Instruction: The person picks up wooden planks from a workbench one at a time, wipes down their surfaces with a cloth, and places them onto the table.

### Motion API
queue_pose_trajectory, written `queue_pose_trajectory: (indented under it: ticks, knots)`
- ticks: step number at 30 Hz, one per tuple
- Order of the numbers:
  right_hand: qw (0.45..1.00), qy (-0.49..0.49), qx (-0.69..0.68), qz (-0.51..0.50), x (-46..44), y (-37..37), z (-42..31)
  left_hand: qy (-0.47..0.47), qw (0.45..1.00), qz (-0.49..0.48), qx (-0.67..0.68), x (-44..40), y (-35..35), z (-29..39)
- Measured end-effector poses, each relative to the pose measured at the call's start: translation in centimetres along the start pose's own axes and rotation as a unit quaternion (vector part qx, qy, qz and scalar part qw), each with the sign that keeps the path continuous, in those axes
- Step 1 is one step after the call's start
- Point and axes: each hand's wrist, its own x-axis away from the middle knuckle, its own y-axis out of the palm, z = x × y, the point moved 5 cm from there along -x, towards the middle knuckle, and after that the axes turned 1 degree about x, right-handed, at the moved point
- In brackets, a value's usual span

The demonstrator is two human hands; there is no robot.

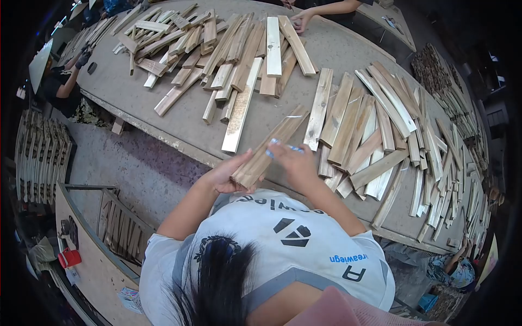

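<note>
My left hand (229,175) is wrapped round the lower end of a brown wooden slat (274,142), which tilts up and away over the table's near edge. Lengthwise lines on it could be grooves or seams between strips. A shiny pale streak crosses its far end. My right hand (296,163) is closed at the slat's right side, fingertips on its face. Blue-and-white wraps show on those fingers, slightly blurred. Just beyond lies a pale slat (242,108), and to the right another light slat (318,111) rests on the table.
The long grey table (179,127) carries a jumbled slat pile (185,43) and another at right (402,130). A co-worker's hand (302,20) touches the far side. Another person (60,81) stands at left. A wooden frame (117,223) and stacked slats (43,155) are lower left.
</note>
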Motion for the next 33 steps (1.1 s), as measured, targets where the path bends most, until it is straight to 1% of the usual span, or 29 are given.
queue_pose_trajectory:
  ticks: [1,2,4,5,6,8,9,10,11,12,13,14,15,16,17,18,19,20,21,22,23,25,26,28,29,30,31,32,33]
  knots:
    - [0.999,-0.036,-0.025,0.014,0.1,0.1,-0.5,0.005,1.0,-0.012,-0.013,0.1,0.3,0.2]
    - [0.999,-0.033,-0.025,0.015,-0.3,0.4,0.5,0.003,1.0,-0.012,-0.015,0.3,0.4,0.3]
    - [0.992,0.11,0.049,-0.026,-1.2,1.6,5.6,-0.027,0.999,0.026,-0.012,0.4,-0.1,-0.3]
    - [0.995,0.091,0.042,-0.003,-1.3,1.9,6.5,-0.029,0.999,0.024,-0.013,0.3,-0.1,-0.4]
    - [0.995,0.089,0.046,0.0,-1.4,1.5,5.5,-0.025,1.0,0.008,0.009,0.2,0.0,-0.2]
    - [0.995,-0.041,-0.083,-0.025,-1.1,0.2,-0.6,-0.02,0.999,-0.002,0.027,0.6,-0.1,0.4]
    - [0.987,-0.065,-0.143,-0.029,-0.9,-1.4,-2.2,-0.017,1.0,-0.016,-0.008,1.0,0.1,0.8]
    - [0.987,-0.064,-0.143,-0.024,-0.9,-1.5,-1.6,-0.014,0.998,-0.032,-0.044,1.3,0.2,1.3]
    - [0.996,-0.015,-0.088,-0.005,-0.5,-2.0,0.3,-0.031,0.992,-0.063,-0.102,1.3,-0.7,1.6]
    - [0.999,0.032,-0.033,0.015,0.0,-2.5,2.5,-0.03,0.992,-0.062,-0.107,0.9,0.5,2.3]
    - [0.988,0.115,-0.088,0.055,1.4,-3.0,6.0,0.054,0.955,-0.049,-0.287,0.1,3.1,3.6]
    - [0.966,0.195,-0.147,0.09,3.1,-3.3,9.3,0.132,0.881,-0.03,-0.454,-0.8,5.4,4.4]
    - [0.911,0.196,-0.266,0.247,3.7,-5.2,10.8,0.219,0.785,-0.09,-0.573,-2.4,7.3,4.7]
    - [0.908,0.2,-0.275,0.244,3.7,-6.8,10.4,0.294,0.664,-0.15,-0.671,-3.7,8.5,4.5]
    - [0.864,0.241,-0.295,0.329,4.1,-10.0,10.2,0.289,0.667,-0.148,-0.671,-5.2,8.1,4.4]
    - [0.813,0.28,-0.308,0.408,5.0,-12.3,10.6,0.262,0.692,-0.097,-0.666,-6.9,7.0,4.3]
    - [0.815,0.281,-0.262,0.433,5.9,-13.7,10.8,0.236,0.716,-0.045,-0.655,-7.4,6.7,4.8]
    - [0.803,0.304,-0.241,0.452,6.7,-14.9,10.4,0.135,0.653,0.111,-0.737,-7.4,5.1,5.5]
    - [0.791,0.292,-0.26,0.47,7.7,-15.1,10.4,0.023,0.561,0.26,-0.786,-5.9,3.8,6.9]
    - [0.777,0.279,-0.279,0.491,8.7,-15.5,10.6,-0.001,0.505,0.322,-0.801,-5.7,1.3,7.4]
    - [0.78,0.274,-0.28,0.488,9.4,-15.4,10.8,-0.025,0.445,0.38,-0.811,-5.5,-1.6,7.7]
    - [0.754,0.316,-0.299,0.492,11.0,-14.2,11.5,-0.001,0.451,0.376,-0.809,-4.7,-4.3,8.0]
    - [0.753,0.317,-0.299,0.494,11.2,-13.7,11.7,-0.001,0.45,0.375,-0.811,-4.4,-6.3,7.8]
    - [0.737,0.346,-0.349,0.464,11.5,-12.0,12.4,0.238,0.49,0.332,-0.77,-3.1,-7.6,7.9]
    - [0.74,0.344,-0.348,0.462,11.4,-11.1,12.9,0.237,0.492,0.331,-0.77,-2.1,-8.5,7.7]
    - [0.74,0.344,-0.347,0.462,11.0,-10.9,12.8,0.235,0.667,0.314,-0.633,-0.7,-9.4,7.6]
    - [0.762,0.338,-0.327,0.445,10.1,-10.6,12.2,0.222,0.809,0.283,-0.466,0.4,-9.6,7.3]
    - [0.783,0.333,-0.306,0.428,9.2,-10.2,11.5,0.222,0.808,0.283,-0.466,1.8,-9.0,7.3]
    - [0.79,0.337,-0.303,0.412,8.3,-10.0,10.9,0.162,0.933,0.247,-0.207,2.9,-8.7,6.1]
